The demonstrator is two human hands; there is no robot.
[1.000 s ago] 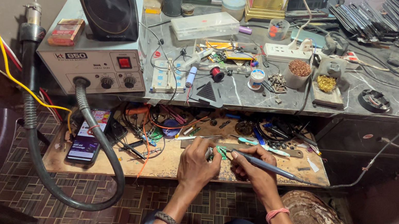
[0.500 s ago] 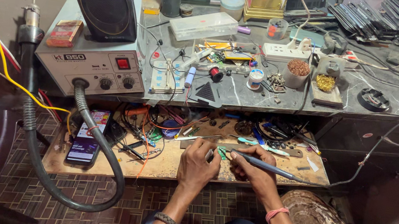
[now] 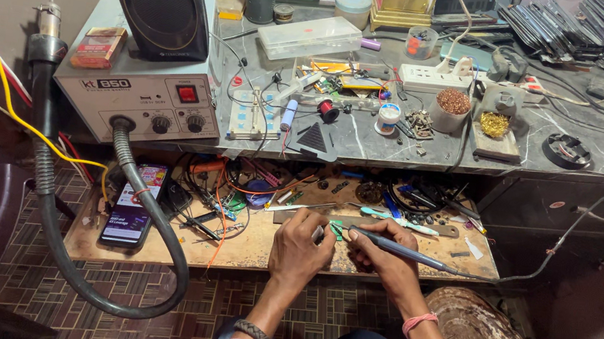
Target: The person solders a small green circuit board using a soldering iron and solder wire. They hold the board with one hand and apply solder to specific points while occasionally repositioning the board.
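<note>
We're pinching the green board (image 3: 336, 230) with left hand (image 3: 300, 246) on the lower surface (image 3: 251, 253), right hand (image 3: 376, 255) gripping the iron (image 3: 404, 252); loose wires (image 3: 222, 205) nearby risking a burn if the tip slips.

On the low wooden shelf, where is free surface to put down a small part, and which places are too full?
Bare wood lies along the low wooden shelf's front edge, between the phone and the left hand. A smaller patch sits right of the right hand holding the soldering iron. The back strip, with tangled wires and tools, is crowded.
</note>
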